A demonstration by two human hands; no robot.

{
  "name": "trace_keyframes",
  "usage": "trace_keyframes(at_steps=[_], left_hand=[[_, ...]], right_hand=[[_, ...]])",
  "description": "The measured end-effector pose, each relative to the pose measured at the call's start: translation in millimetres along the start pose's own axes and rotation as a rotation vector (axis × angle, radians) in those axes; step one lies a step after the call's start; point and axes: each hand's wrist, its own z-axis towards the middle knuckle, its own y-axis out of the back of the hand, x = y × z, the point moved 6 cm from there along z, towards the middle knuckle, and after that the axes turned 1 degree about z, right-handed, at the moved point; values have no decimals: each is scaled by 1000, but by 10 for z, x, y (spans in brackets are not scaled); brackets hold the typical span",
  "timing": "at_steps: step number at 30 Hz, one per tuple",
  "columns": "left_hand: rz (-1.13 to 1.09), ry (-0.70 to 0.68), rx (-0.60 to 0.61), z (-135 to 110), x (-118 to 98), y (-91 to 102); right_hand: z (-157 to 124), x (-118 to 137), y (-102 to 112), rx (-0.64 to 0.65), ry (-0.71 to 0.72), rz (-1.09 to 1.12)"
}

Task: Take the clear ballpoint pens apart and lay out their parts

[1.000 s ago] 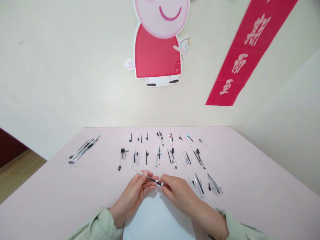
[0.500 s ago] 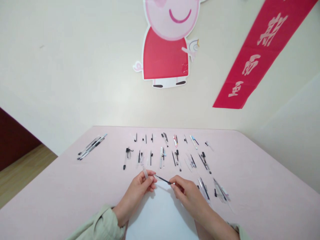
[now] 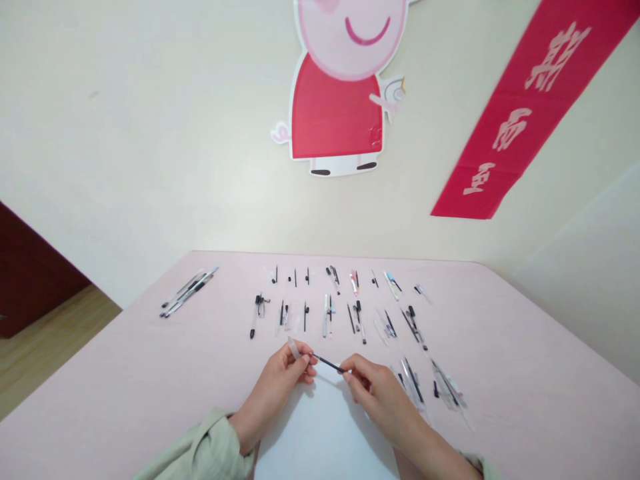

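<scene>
My left hand [image 3: 287, 373] is closed on a clear pen barrel [image 3: 293, 347], which pokes up between thumb and fingers. My right hand [image 3: 375, 387] pinches the dark end of a pen refill [image 3: 329, 363]. The refill's thin tip points left and reaches my left fingertips; whether it has entered the barrel cannot be made out. Both hands are above the far end of a white sheet [image 3: 325, 427]. Just right of my right hand lie a clear barrel and a black refill [image 3: 413, 380].
Rows of pen parts, such as black refills [image 3: 305, 317], caps [image 3: 257, 300] and barrels [image 3: 326, 317], lie across the pink tabletop [image 3: 200, 360]. A bundle of pens [image 3: 190, 293] rests at the far left. More parts [image 3: 449, 385] lie at the right. Behind stands a wall [image 3: 175, 133].
My hands stay in nearly the same pose, with the refill's tip slightly closer in at my left fingertips. The whole view has shifted a little.
</scene>
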Motion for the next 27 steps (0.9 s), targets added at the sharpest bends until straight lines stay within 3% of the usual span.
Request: trace_keyframes(at_steps=[7,11,18,27], left_hand=[[135,-67,43,23,-4,-1],[246,-63,94,6,-37,-38],[545,-164,-120,15,-321,209],[610,-124,96,5,-144,54]], right_hand=[[2,25,-6,6,9,-28],[-14,77,-82,72,10,-4],[-36,94,-179,91,11,-93],[-21,68,-209,81,14,-37]])
